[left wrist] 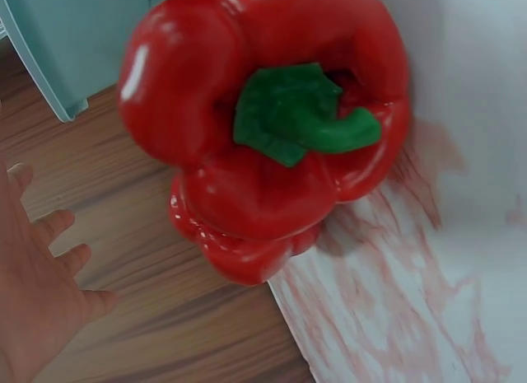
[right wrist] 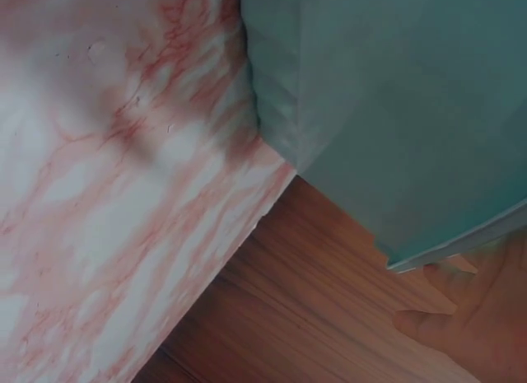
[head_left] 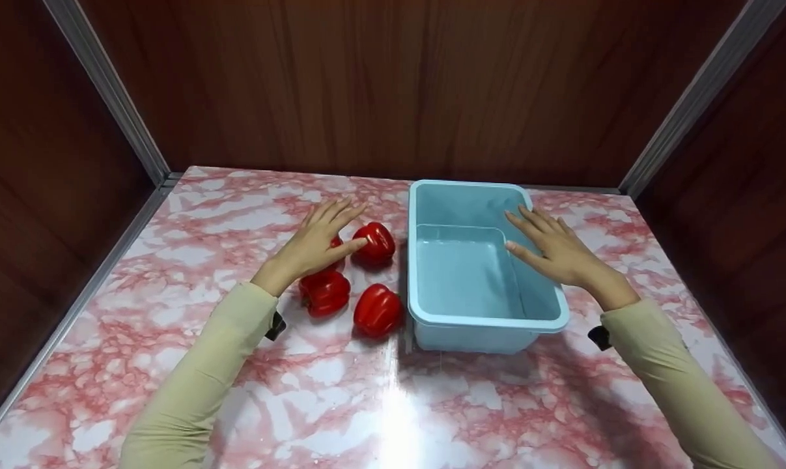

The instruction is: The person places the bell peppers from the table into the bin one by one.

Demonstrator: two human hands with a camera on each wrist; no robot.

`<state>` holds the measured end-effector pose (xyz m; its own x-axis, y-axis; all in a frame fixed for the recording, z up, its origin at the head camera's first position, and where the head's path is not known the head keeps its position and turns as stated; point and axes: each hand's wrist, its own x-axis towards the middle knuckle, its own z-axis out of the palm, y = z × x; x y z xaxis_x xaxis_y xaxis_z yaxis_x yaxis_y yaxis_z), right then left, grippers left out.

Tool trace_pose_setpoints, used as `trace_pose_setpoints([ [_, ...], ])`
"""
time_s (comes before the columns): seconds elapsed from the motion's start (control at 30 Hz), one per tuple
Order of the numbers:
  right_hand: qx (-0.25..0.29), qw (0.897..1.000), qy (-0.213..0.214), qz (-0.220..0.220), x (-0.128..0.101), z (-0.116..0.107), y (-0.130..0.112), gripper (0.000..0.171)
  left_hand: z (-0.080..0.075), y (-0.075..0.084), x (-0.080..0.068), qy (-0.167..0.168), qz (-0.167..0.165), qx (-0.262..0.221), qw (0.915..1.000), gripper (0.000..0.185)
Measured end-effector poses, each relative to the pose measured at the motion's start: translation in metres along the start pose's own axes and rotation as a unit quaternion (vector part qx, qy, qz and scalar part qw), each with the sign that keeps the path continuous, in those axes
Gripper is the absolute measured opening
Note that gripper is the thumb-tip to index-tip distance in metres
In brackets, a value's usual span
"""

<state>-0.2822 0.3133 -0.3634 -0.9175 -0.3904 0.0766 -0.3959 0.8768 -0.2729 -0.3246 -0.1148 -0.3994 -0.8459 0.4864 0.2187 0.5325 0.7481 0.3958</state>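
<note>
Light blue plastic tub (head_left: 425, 273) on a pink-and-white marbled tabletop (head_left: 340, 397), used here as the landmark. Left of the tub, four red bell peppers (head_left: 378, 310) clustered close together, one partly hidden. Left hand (head_left: 314, 242) spread flat above the far peppers, fingers straight and apart, thumb tip at the farthest pepper (head_left: 376, 243), gripping nothing. Right hand (head_left: 555, 249) open over the tub's right rim, fingers extended, holding nothing. Beige sleeves (head_left: 197, 384) on both arms.

Four glossy red bell peppers (head_left: 378, 310) lie in a cluster just left of the light blue plastic tub (head_left: 484, 322), which stands upright and empty.
</note>
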Motion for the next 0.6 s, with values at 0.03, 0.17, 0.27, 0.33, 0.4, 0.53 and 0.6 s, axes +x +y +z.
trace_pose_setpoints([
  [0.03, 0.001, 1.0, 0.0, 0.0, 0.0, 0.0, 0.0, 0.061, 0.0, -0.001, 0.0, 0.0, -0.002, 0.0, 1.0, 0.07],
  [0.17, 0.003, 1.0, 0.002, 0.001, 0.0, 0.0, 0.001, 0.06, 0.002, -0.005, -0.002, 0.003, -0.004, -0.006, 1.0, 0.07],
  [0.27, 0.005, 1.0, 0.004, 0.004, 0.0, 0.001, 0.001, 0.06, 0.003, -0.01, -0.002, 0.004, -0.001, -0.002, 1.0, 0.07],
  [0.33, 0.008, 1.0, 0.005, 0.006, 0.0, 0.003, 0.002, 0.06, 0.004, -0.014, -0.002, 0.007, 0.001, 0.002, 1.0, 0.069],
  [0.4, 0.008, 1.0, 0.007, 0.008, 0.0, 0.004, 0.002, 0.06, 0.004, -0.017, -0.003, 0.01, 0.001, 0.004, 0.9999, 0.069],
  [0.53, 0.011, 1.0, 0.012, 0.004, 0.0, 0.005, 0.002, 0.061, 0.003, -0.022, -0.006, 0.013, -0.012, -0.003, 0.9998, 0.068],
  [0.6, 0.012, 1.0, 0.015, 0.002, 0.0, 0.004, 0.002, 0.062, 0.004, -0.024, -0.007, 0.013, -0.018, -0.004, 0.9997, 0.068],
])
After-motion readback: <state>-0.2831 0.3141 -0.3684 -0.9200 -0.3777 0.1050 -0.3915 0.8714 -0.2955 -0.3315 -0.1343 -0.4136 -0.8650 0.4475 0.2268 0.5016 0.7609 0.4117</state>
